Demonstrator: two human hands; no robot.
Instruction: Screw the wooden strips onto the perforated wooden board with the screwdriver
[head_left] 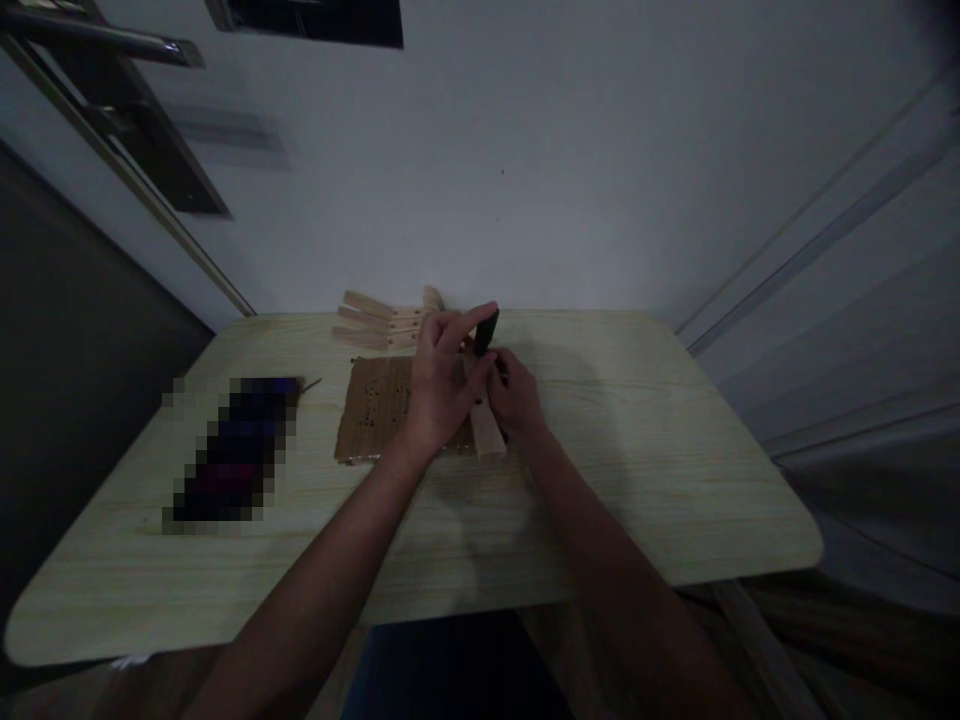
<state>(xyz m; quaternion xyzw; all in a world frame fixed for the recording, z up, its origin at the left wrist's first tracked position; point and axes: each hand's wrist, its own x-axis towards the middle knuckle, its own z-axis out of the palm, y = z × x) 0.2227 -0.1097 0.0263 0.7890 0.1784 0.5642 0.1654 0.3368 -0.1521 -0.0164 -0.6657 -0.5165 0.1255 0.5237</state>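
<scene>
My left hand (439, 385) is closed on a black tool handle (487, 330), its index finger on the top end and its thumb lower down. The handle stands tilted; its kind is hard to tell. Below it a pale wooden strip (489, 435) with a dark hole lies over the right part of a brown corrugated cardboard piece (382, 405) marked with many small holes. Curled at the strip's right side is my right hand (519, 392), its fingertips pinched near the base of the handle. What it pinches is mostly hidden.
Several joined wooden strips (382, 325) with dark holes lie behind the cardboard. A blurred dark object (236, 450) lies at the left, with a thin rod (311, 384) by its top. The pale wood-grain table (660, 450) backs onto a white door (540, 170) with a metal handle (142, 42).
</scene>
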